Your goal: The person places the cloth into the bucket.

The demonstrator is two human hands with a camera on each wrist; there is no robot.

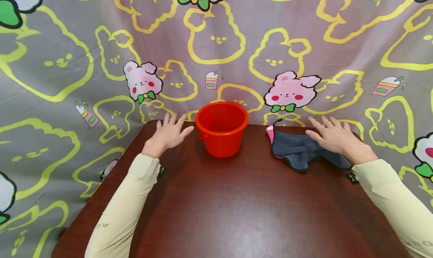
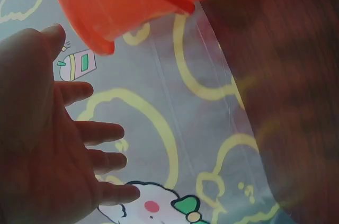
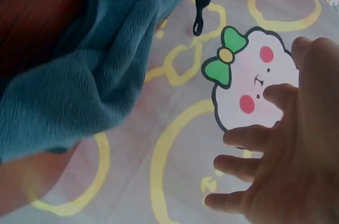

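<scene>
My left hand [image 1: 166,135] is held over the table's far left part, fingers spread, holding nothing. To its right stands an upright red plastic bucket [image 1: 222,138], its open top facing up; the left wrist view shows the bucket [image 2: 143,1] beyond the thumb, apart from it. My right hand [image 1: 339,139], fingers also spread, is over the right end of a dark blue-grey cloth [image 1: 294,147] and hides part of it. Fuzzy and folded, the cloth [image 3: 111,75] has a dark edging and a hanging loop [image 3: 198,23]. A pink patch shows at its left end.
The dark brown wooden table [image 1: 236,205] stretches toward me, with a glossy reflection at the front. Right behind its far edge hangs a grey curtain [image 1: 162,36] with yellow outlines and cartoon heads, which also runs along the left and right sides.
</scene>
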